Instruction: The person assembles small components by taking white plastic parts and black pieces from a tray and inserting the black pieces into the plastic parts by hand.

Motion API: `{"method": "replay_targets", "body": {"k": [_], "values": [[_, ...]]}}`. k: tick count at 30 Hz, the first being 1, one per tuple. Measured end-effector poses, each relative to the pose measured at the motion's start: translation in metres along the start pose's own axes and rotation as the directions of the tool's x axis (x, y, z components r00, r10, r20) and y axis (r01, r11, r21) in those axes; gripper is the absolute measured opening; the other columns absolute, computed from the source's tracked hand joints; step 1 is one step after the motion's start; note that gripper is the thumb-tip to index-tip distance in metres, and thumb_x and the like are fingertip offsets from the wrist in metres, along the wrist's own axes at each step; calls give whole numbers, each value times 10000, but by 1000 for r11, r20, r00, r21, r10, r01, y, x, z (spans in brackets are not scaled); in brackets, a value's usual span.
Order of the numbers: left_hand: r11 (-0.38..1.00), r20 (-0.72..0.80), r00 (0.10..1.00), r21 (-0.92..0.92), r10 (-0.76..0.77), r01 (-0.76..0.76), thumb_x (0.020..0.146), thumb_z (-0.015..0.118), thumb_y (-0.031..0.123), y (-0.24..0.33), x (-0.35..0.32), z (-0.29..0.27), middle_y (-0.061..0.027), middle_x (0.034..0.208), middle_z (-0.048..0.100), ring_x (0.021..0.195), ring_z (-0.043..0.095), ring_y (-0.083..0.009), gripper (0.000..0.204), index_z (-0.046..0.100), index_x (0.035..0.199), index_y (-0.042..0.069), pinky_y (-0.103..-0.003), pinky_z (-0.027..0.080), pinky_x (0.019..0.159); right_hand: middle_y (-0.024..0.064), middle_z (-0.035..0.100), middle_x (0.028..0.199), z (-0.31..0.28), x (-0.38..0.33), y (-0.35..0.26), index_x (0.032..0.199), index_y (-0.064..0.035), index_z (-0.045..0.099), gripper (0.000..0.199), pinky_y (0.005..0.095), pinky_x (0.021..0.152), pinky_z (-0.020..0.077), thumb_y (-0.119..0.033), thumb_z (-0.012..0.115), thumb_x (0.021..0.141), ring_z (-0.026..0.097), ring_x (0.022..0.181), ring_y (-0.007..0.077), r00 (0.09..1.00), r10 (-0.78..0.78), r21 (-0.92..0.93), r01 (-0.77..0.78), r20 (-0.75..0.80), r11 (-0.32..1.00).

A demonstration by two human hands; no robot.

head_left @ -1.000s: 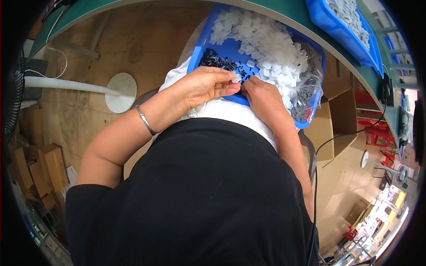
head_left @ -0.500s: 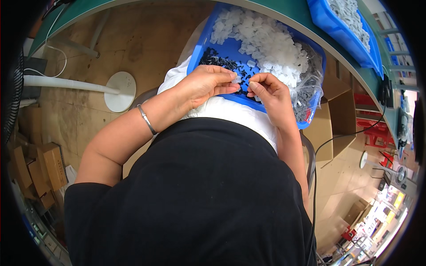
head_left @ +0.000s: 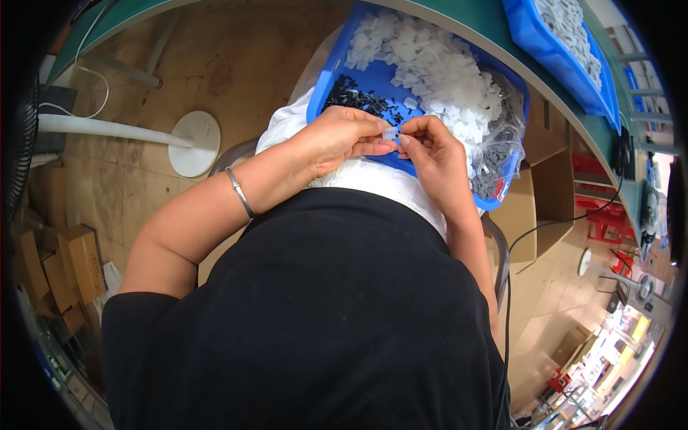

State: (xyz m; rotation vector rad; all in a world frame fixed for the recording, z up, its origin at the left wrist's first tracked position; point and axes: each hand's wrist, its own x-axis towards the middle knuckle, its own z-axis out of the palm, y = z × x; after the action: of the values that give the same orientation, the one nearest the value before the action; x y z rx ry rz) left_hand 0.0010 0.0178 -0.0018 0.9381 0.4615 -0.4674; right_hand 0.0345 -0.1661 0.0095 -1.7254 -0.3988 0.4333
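Observation:
My left hand (head_left: 344, 138) is closed in a pinch on a small translucent white plastic piece (head_left: 390, 133). Thumb and forefinger of my right hand (head_left: 438, 154) are pinched together right beside that piece, with a tiny black piece at their tips, mostly covered by the fingers. Both hands are over the near edge of a blue tray (head_left: 380, 74) resting on my lap. Beyond them in the tray are a large heap of white translucent pieces (head_left: 423, 57) and a scatter of small black pieces (head_left: 352, 97).
Grey pieces (head_left: 489, 172) and a clear plastic bag (head_left: 512, 122) occupy the tray's right end. A green table (head_left: 459, 14) curves past its far side, carrying another blue tray (head_left: 534, 43). An open carton (head_left: 527, 215) stands at right; a white round stand base (head_left: 195, 143) at left.
My hands have come together: the white piece in my left hand has moved right and now meets the fingertips of my right hand. The tray appears slightly shifted right.

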Motion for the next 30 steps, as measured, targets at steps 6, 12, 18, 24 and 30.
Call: {"method": "replay_targets", "body": {"k": [6, 12, 18, 24, 30], "values": [[994, 28, 999, 105, 18, -21, 928, 600, 111, 2, -3, 0, -174, 1035, 632, 937, 669, -226, 252, 569, 1091, -79, -304, 562, 865, 66, 632, 832, 0, 1, 3, 968, 29, 563, 100, 256, 684, 503, 14, 605, 879, 611, 735, 117, 998, -50, -130, 47, -25, 990], [956, 109, 994, 291, 2, -34, 892, 641, 102, 4, -8, 7, -132, 903, 653, 885, 672, -186, 235, 601, 1036, -80, -291, 582, 724, 59, 623, 846, -1, 1, 4, 949, 25, 563, 86, 240, 685, 497, 19, 608, 876, 596, 746, 98, 999, -24, 25, 25, -49, 999], [940, -6, 985, 301, 172, -162, 897, 654, 138, 3, -5, 4, -114, 921, 650, 851, 656, -158, 232, 621, 1041, -41, -268, 560, 770, 56, 621, 849, 3, -3, -7, 946, 19, 555, 81, 230, 693, 498, 24, 603, 881, 593, 753, 88, 995, 13, 129, 0, -99, 992], [981, -13, 994, 162, 108, -105, 914, 622, 105, 2, -10, 11, -120, 931, 650, 847, 661, -171, 222, 596, 1057, -62, -277, 560, 796, 63, 629, 837, 8, -4, -1, 931, 17, 550, 86, 240, 683, 502, 17, 615, 876, 599, 739, 94, 989, -23, 15, 25, -144, 1000], [973, 7, 989, 179, 145, -144, 918, 612, 92, -2, -9, 11, -124, 933, 656, 843, 665, -176, 208, 594, 1054, -65, -267, 557, 790, 82, 641, 814, 9, -3, 2, 926, 19, 548, 115, 254, 675, 511, 8, 641, 858, 613, 717, 112, 985, -23, -108, 5, -170, 994]]}}
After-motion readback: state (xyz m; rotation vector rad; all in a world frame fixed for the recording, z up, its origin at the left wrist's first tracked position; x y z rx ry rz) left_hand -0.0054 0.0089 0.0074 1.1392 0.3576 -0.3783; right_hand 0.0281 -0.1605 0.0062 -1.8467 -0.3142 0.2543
